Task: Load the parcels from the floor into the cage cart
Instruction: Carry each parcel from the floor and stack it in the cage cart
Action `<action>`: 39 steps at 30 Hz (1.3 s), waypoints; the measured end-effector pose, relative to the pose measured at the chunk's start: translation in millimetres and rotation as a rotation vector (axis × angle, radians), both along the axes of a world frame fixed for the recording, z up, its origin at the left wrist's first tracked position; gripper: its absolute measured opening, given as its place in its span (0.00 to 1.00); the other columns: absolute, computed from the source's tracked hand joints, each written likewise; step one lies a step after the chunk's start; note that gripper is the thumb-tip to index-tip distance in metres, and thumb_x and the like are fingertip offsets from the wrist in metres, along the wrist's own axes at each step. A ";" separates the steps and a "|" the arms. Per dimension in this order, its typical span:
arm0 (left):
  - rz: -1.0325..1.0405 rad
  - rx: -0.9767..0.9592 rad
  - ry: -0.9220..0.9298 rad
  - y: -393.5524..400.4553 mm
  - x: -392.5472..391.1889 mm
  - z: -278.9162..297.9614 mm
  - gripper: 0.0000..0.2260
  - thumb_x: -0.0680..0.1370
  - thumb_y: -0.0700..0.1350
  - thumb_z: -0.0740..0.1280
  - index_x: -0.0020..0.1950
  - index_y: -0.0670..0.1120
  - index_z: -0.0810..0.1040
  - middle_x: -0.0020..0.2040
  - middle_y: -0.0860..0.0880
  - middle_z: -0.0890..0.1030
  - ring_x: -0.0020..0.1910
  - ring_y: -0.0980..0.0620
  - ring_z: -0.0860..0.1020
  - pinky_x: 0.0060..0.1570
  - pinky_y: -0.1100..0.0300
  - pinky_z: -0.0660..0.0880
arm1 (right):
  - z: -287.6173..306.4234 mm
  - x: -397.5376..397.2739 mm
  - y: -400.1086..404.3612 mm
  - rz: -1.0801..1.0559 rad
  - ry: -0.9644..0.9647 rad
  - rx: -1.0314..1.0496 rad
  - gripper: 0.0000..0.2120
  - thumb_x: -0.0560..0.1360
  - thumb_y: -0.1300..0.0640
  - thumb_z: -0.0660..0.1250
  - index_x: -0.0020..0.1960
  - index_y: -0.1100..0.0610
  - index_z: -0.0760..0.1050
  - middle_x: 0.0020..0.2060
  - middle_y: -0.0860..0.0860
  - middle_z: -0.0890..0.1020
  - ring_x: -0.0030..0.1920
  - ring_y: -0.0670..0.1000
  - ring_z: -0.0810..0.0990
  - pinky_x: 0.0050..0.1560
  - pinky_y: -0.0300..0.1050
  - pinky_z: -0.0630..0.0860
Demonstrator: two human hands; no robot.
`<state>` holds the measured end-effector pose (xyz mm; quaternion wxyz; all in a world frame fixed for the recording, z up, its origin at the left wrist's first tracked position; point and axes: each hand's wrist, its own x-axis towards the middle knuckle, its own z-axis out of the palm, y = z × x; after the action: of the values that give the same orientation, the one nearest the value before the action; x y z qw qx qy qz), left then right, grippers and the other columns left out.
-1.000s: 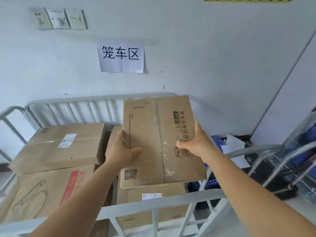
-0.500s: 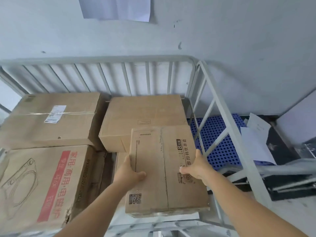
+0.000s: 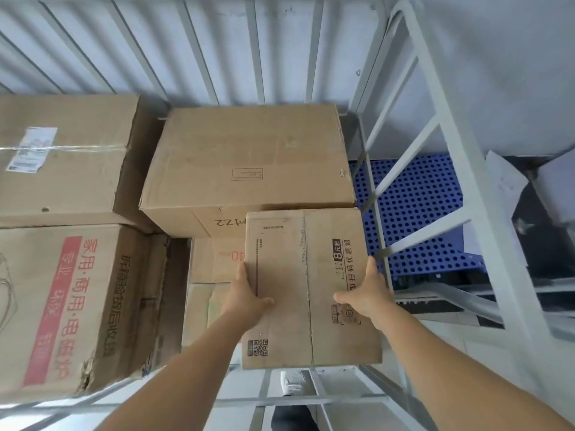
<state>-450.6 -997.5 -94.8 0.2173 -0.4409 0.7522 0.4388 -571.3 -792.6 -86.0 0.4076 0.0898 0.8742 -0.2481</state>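
- We see a flat brown cardboard parcel (image 3: 306, 287) at about 5 o'clock in the view, broad face up, with a centre seam, black print and a QR code near its close-left corner.
- It sits inside the cage cart (image 3: 435, 169), a pale grey metal frame with upright bars at 12 o'clock and a slanted side at 2 o'clock.
- We see it gripped at both side edges, the left hand (image 3: 245, 298) at 9 o'clock of it, the right hand (image 3: 365, 295) at 3 o'clock, thumbs on top.
- Its far edge overlaps a bigger plain box (image 3: 249, 163) at 12 o'clock.
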 end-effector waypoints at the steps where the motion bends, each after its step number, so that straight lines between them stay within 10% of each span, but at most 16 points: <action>1: 0.008 0.001 -0.008 0.0 0.1 -4.3 0.49 0.69 0.43 0.76 0.78 0.53 0.45 0.70 0.47 0.68 0.59 0.43 0.75 0.51 0.49 0.79 | -3.9 -1.0 0.9 -0.007 -0.006 -0.005 0.58 0.68 0.57 0.78 0.80 0.50 0.37 0.78 0.55 0.55 0.74 0.58 0.63 0.69 0.55 0.66; 6: -0.029 -0.018 -0.023 -2.8 2.5 -8.9 0.48 0.70 0.44 0.76 0.79 0.52 0.46 0.70 0.48 0.68 0.55 0.48 0.73 0.26 0.68 0.69 | -6.3 -3.4 1.8 -0.023 -0.052 -0.038 0.60 0.68 0.59 0.79 0.79 0.49 0.34 0.78 0.54 0.50 0.76 0.57 0.57 0.73 0.57 0.61; 11: -0.198 -0.147 -0.042 0.1 2.8 11.7 0.47 0.72 0.47 0.74 0.79 0.51 0.44 0.75 0.49 0.62 0.63 0.45 0.74 0.50 0.53 0.78 | 3.9 6.6 -2.5 0.121 0.042 0.056 0.57 0.71 0.53 0.76 0.79 0.52 0.33 0.79 0.53 0.47 0.76 0.60 0.58 0.73 0.58 0.63; 18: -0.494 -0.409 -0.021 -7.0 24.5 63.9 0.39 0.76 0.52 0.69 0.79 0.51 0.47 0.78 0.53 0.53 0.72 0.47 0.63 0.69 0.51 0.66 | 50.7 32.7 -28.0 0.607 0.365 0.185 0.52 0.75 0.43 0.69 0.79 0.55 0.33 0.80 0.52 0.41 0.79 0.56 0.42 0.76 0.57 0.46; 39: 0.065 -0.915 0.128 -59.2 352.3 275.7 0.36 0.75 0.53 0.68 0.78 0.51 0.53 0.76 0.52 0.61 0.75 0.49 0.59 0.74 0.50 0.53 | 256.8 304.9 -195.6 1.282 0.788 -0.267 0.47 0.76 0.44 0.68 0.80 0.54 0.40 0.80 0.52 0.46 0.79 0.55 0.44 0.77 0.55 0.46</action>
<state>-98.3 -1056.7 181.0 -0.0607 -0.4870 0.8662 0.0946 -266.4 -988.2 170.8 0.1373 -0.5803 0.7987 -0.0805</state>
